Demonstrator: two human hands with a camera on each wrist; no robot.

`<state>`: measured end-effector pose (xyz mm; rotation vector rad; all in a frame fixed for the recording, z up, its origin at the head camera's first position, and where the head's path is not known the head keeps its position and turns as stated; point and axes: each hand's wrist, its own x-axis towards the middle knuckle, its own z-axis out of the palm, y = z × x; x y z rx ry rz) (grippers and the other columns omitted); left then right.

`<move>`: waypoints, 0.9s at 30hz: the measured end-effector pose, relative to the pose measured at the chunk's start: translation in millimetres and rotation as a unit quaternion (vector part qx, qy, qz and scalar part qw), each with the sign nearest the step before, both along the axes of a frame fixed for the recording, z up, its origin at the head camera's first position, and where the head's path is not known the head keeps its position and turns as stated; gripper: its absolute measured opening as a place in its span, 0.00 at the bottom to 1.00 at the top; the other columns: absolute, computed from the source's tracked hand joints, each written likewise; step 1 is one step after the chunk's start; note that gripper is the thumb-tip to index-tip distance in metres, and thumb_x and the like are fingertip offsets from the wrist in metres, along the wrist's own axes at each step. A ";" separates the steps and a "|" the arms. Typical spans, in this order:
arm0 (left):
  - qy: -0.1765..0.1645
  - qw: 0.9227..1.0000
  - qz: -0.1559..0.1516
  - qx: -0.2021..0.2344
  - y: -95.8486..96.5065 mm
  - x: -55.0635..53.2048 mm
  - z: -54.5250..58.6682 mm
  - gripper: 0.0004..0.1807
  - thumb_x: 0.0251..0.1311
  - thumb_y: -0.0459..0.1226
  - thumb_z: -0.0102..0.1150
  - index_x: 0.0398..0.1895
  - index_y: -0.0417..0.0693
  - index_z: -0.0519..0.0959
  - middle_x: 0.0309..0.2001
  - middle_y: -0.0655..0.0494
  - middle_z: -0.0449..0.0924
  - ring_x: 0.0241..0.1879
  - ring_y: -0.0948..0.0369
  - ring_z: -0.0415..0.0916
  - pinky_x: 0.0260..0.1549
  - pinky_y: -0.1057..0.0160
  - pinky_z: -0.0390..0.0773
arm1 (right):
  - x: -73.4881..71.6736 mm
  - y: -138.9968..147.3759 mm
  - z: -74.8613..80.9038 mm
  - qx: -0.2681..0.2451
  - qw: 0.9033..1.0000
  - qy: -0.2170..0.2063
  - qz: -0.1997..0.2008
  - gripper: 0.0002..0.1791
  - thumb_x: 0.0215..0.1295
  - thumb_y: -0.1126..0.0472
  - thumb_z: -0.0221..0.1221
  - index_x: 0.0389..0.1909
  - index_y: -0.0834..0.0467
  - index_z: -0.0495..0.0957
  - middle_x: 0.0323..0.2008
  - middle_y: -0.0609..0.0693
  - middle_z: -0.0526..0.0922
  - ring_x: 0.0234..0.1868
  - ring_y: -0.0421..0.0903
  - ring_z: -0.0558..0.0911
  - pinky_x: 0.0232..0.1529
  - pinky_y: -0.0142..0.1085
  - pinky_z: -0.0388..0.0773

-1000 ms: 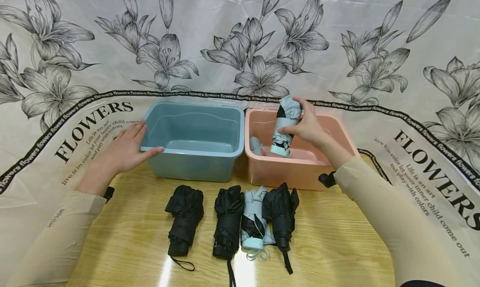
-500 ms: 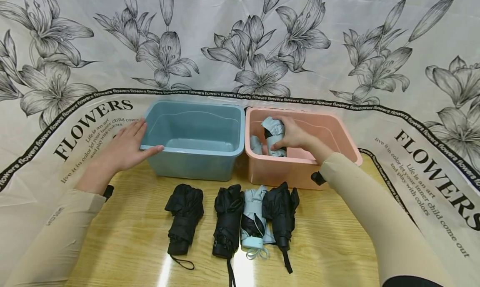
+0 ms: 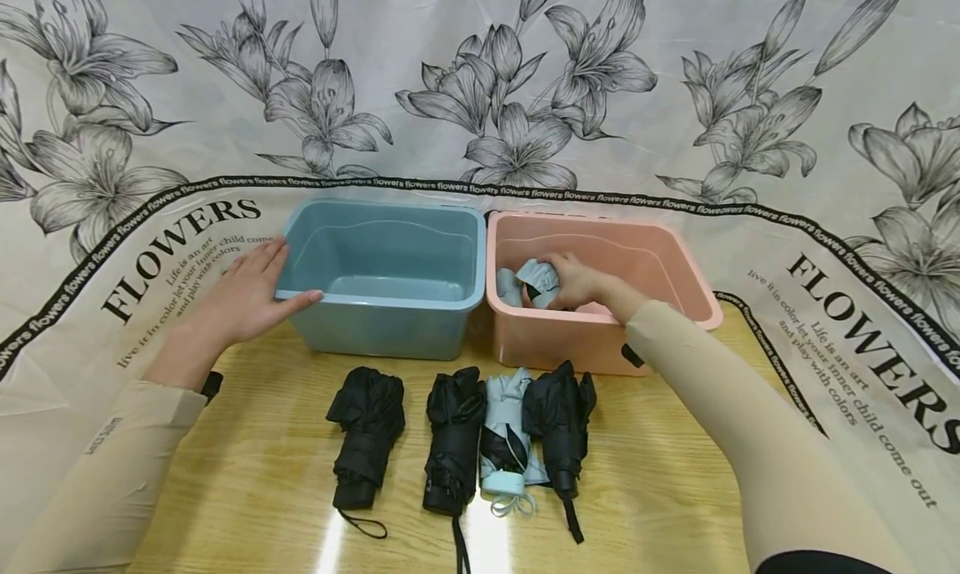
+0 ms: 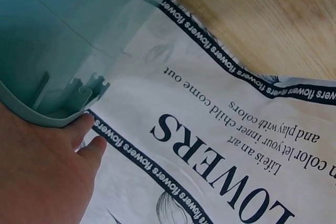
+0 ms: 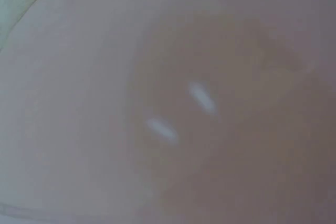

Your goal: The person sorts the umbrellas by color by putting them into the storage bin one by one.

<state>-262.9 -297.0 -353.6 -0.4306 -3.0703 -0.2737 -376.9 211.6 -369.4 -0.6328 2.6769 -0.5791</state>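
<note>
Inside the pink bin (image 3: 570, 341), my right hand (image 3: 577, 282) holds a folded light-blue umbrella (image 3: 542, 278), its lower part hidden by the bin's front wall. Another light-blue folded umbrella (image 3: 508, 287) lies just left of it in the same bin. My left hand (image 3: 240, 295) rests on the left rim of the blue bin (image 3: 382, 328), fingers straight and thumb over the front corner. The left wrist view shows that hand (image 4: 47, 166) against the bin's edge. The right wrist view is blurred and shows mostly pink surface.
In front of the bins lie a black folded umbrella (image 3: 367, 436), a second black one (image 3: 454, 441), a light-blue one (image 3: 505, 432) and a third black one (image 3: 561, 428) on the wooden table (image 3: 645, 482). A flower-printed cloth (image 3: 420, 74) hangs behind.
My right hand has lowered the light-blue umbrella from above the pink bin down into it, moving left beside the other one. My left hand has stayed on the blue bin.
</note>
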 end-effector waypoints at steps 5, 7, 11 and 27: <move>0.002 1.000 0.000 0.000 -0.4 0.3 2.3 0.59 0.72 0.69 0.42 0.81 0.27 0.42 0.82 0.31 0.35 0.81 0.33 0.36 0.77 0.33 0.39 | 2.0 -0.8 3.2 0.031 0.999 -0.036 0.006 0.51 0.61 0.66 0.67 0.81 0.67 0.49 0.76 0.74 0.48 0.73 0.68 0.57 0.63 0.58 0.70; 0.005 1.000 -0.002 -0.002 -0.2 -0.1 3.0 0.59 0.72 0.69 0.42 0.81 0.27 0.42 0.82 0.31 0.35 0.80 0.33 0.36 0.77 0.33 0.39 | 3.3 0.0 4.5 0.031 0.998 -0.055 0.006 0.50 0.63 0.69 0.64 0.81 0.66 0.48 0.78 0.73 0.45 0.76 0.68 0.53 0.64 0.59 0.68; 0.007 1.000 -0.005 -0.003 0.4 -0.4 3.5 0.59 0.72 0.69 0.42 0.81 0.27 0.42 0.82 0.31 0.34 0.80 0.33 0.36 0.77 0.32 0.39 | 6.5 2.5 5.6 0.011 0.996 -0.084 0.010 0.48 0.64 0.71 0.60 0.82 0.66 0.47 0.80 0.70 0.43 0.80 0.67 0.46 0.69 0.61 0.64; 0.003 1.000 -0.006 0.005 -0.2 0.8 0.4 0.59 0.72 0.69 0.42 0.81 0.26 0.42 0.82 0.31 0.34 0.80 0.33 0.35 0.77 0.33 0.39 | 21.1 3.1 18.6 -0.078 0.989 -0.126 -0.010 0.48 0.74 0.56 0.63 0.84 0.62 0.44 0.82 0.66 0.48 0.77 0.65 0.62 0.62 0.58 0.78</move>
